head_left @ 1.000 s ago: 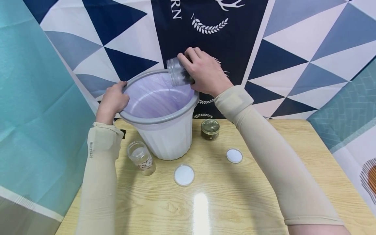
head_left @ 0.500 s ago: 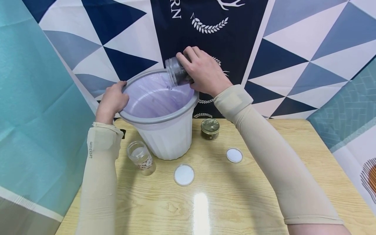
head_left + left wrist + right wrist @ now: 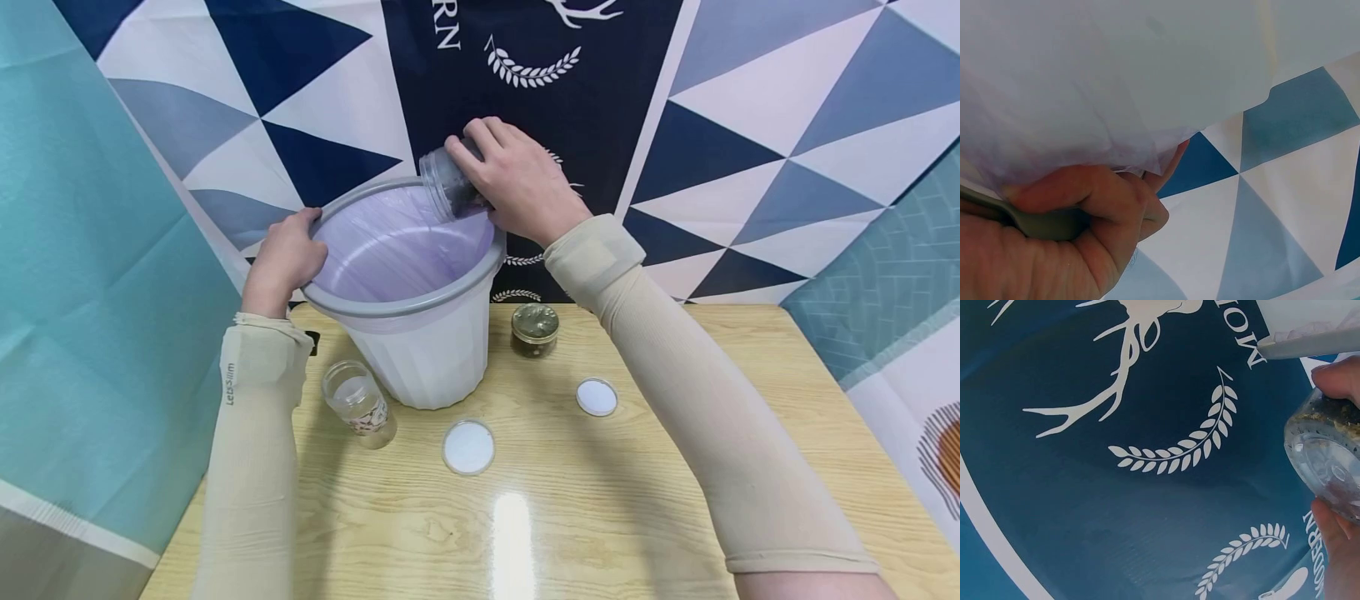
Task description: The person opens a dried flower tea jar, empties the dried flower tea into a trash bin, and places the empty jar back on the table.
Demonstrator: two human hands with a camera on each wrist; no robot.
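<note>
A white waste bin [image 3: 423,367] with a grey rim and a thin purplish liner [image 3: 382,250] stands tilted toward the left at the back of the table. My left hand [image 3: 287,257] grips its rim on the left side; in the left wrist view, the thumb and fingers curl over the rim and liner. My right hand [image 3: 517,179] holds a clear jar [image 3: 448,185] on its side, mouth down-left over the bin's opening. Dark and yellowish bits cling inside the jar [image 3: 1322,456] near its base in the right wrist view.
A lidded jar [image 3: 535,329] with a gold-coloured top stands right of the bin. An open glass [image 3: 360,404] with a printed pattern sits left of it. Two round white lids [image 3: 468,447] lie on the wooden table [image 3: 600,517]. A patterned cloth [image 3: 330,75] hangs close behind.
The jar in my right hand has shifted slightly left over the bin. A small dark bit below its mouth half a second ago no longer shows. My left hand stays on the rim.
</note>
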